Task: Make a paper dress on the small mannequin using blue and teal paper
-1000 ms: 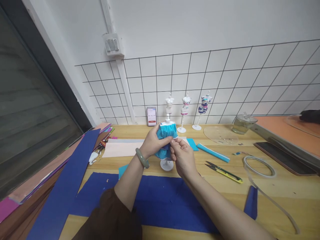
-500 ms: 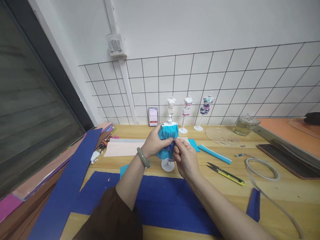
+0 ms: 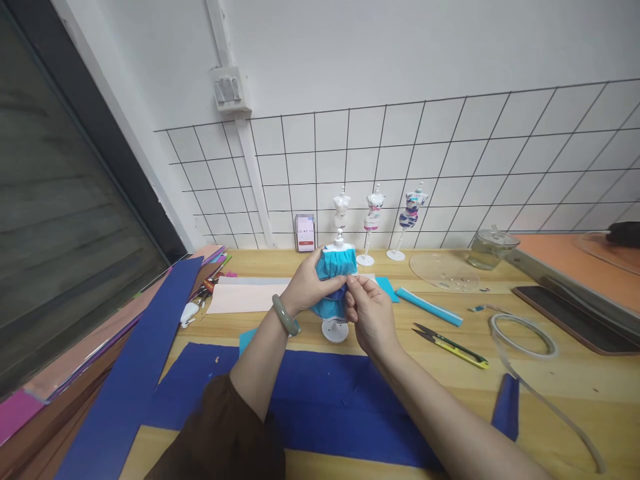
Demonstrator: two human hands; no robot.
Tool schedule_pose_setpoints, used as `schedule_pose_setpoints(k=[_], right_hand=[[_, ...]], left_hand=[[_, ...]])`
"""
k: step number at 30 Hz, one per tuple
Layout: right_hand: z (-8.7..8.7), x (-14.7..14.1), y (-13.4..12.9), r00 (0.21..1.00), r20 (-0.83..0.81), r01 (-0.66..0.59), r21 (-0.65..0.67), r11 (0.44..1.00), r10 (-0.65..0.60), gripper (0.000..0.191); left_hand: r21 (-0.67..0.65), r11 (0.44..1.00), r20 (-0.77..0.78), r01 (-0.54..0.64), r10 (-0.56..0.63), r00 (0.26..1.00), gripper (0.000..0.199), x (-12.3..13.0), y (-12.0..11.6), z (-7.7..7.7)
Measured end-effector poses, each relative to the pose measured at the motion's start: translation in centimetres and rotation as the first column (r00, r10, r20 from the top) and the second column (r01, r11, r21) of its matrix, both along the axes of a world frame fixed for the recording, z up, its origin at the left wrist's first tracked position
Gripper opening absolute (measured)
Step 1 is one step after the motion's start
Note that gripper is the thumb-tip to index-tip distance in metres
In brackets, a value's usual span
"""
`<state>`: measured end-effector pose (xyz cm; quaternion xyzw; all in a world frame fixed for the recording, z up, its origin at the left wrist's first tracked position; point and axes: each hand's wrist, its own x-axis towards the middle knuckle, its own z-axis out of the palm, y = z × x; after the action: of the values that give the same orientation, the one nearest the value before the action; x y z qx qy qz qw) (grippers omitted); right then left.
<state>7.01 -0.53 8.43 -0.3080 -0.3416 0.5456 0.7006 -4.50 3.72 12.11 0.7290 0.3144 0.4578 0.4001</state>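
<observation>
A small white dress form stands upright in front of me, wrapped in a gathered turquoise dress with a dark blue piece at its middle. My left hand is closed around the dressed form from the left, its thumb lying across the front. On the right side, the thumb and fingertips of my right hand pinch the dress near the blue part; the exact bit between them is hidden. The round white base shows below.
Dark blue sheets lie in front. Yellow-handled thread snips, a rolled turquoise strip and a tape roll are to the right. Behind stand more dress forms, a phone, a clear plate and a glass jar.
My right fingertips have shifted very slightly left along the dress. My left hand keeps its hold, and the view has moved a little.
</observation>
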Motion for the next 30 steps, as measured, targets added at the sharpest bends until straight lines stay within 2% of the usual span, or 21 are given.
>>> schedule_pose_setpoints(k=[7,10,12,15,25,30], right_hand=[[0.2,0.2,0.1,0.999,-0.04,-0.023,-0.03,0.999,0.022,0.027],[0.6,0.4,-0.1,0.993,-0.095,-0.076,-0.063,0.995,0.069,0.025],[1.0,0.6,-0.2,0.982,-0.147,-0.131,-0.089,0.987,0.117,0.021],[1.2,0.9,-0.2,0.962,-0.218,-0.197,-0.124,0.973,0.167,0.026],[1.5,1.2,-0.1,0.922,-0.32,-0.283,-0.173,0.943,0.218,0.03],[1.7,1.7,0.0,0.891,-0.357,-0.36,-0.176,0.916,0.281,0.027]], left_hand=[[-0.012,0.995,0.021,-0.1,0.1,0.995,0.049,0.5,-0.1,-0.3],[-0.007,0.994,0.032,-0.109,0.109,0.993,0.048,0.4,0.1,-0.4],[-0.003,0.995,0.033,-0.102,0.102,0.994,0.049,0.3,0.2,-0.5],[-0.009,0.997,0.016,-0.07,0.071,0.997,0.05,0.0,0.2,-0.4],[-0.051,0.998,0.049,0.037,-0.035,0.998,0.056,-0.5,0.3,-0.3],[-0.024,0.999,0.045,0.043,-0.042,0.998,0.059,-0.4,0.3,-0.3]])
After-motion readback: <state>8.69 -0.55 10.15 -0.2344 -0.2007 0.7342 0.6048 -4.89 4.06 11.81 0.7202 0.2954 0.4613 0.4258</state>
